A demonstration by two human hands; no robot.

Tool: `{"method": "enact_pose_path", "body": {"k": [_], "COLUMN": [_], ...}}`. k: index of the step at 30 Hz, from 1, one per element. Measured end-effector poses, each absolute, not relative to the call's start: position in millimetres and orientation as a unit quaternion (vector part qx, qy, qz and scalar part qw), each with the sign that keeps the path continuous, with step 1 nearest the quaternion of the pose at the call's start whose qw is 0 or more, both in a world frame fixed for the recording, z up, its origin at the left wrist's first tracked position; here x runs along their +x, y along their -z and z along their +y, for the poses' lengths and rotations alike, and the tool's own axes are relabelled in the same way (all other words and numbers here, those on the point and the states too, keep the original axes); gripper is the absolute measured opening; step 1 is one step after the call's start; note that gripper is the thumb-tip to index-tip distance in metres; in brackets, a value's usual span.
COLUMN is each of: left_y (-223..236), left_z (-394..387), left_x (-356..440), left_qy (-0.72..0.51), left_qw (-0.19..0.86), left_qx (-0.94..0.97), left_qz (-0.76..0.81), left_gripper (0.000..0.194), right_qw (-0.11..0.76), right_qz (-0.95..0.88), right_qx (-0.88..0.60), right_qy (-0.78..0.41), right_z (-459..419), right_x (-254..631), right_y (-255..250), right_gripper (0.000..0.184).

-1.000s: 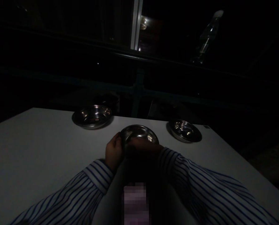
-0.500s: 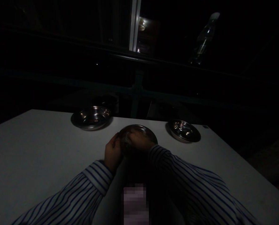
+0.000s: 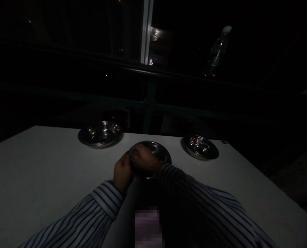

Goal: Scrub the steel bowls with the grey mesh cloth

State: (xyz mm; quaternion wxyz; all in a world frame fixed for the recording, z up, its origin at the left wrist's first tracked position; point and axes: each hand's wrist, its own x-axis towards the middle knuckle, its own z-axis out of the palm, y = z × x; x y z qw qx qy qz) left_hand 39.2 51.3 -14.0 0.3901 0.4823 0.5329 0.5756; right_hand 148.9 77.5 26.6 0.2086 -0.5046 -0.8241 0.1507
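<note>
Straight ahead, near the table's far edge, a round shallow steel bowl (image 3: 160, 148) sits between my two hands. My left hand (image 3: 122, 173) is closed on the bowl's left rim, with the thumb and fingers pinched there. Reaching over the bowl from the right, my right hand (image 3: 146, 159) is curled at the inner left side, close to the left fingertips. Under its fingers shows a small greyish, crumpled-looking piece (image 3: 134, 155), too dark to name. Both sleeves are striped, and the bowl's near left part is hidden by the hands.
Another steel bowl (image 3: 99, 135) stands at the far left of the white table (image 3: 65, 165), and a further steel bowl (image 3: 200, 147) at the far right. Beyond the table, a clear plastic bottle (image 3: 217, 52) with a white cap stands on a dark ledge. The light is very dim.
My right hand has slid left inside the bowl, up to its left wall beside my left hand. The left hand keeps its hold. The whole view has shifted slightly.
</note>
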Motion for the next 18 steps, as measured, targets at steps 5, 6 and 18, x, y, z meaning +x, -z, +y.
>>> {"method": "enact_pose_path", "body": {"k": [5,6,18], "left_y": [11.6,11.3,13.8], "left_z": [50.3,50.4,53.8], "left_x": [39.8,39.8,32.2], "left_qy": [-0.573,-0.571,-0.576], "left_qw": [0.381,0.382,0.327], "left_qx": [0.498,0.501,0.465], "left_qz": [0.528,0.527,0.587], "left_gripper": [0.037,0.037,0.039], "right_qw": [0.228,0.23,0.068], "right_qz": [-0.748,-0.743,-0.861], "right_qx": [-0.613,-0.619,-0.424], "right_qy": [-0.111,-0.112,-0.272], "right_z": [96.3,98.0,60.9], "right_x": [160.4,161.7,154.5], "right_y": [-26.6,-26.2,-44.5], "right_gripper": [0.024,0.025,0.023]}}
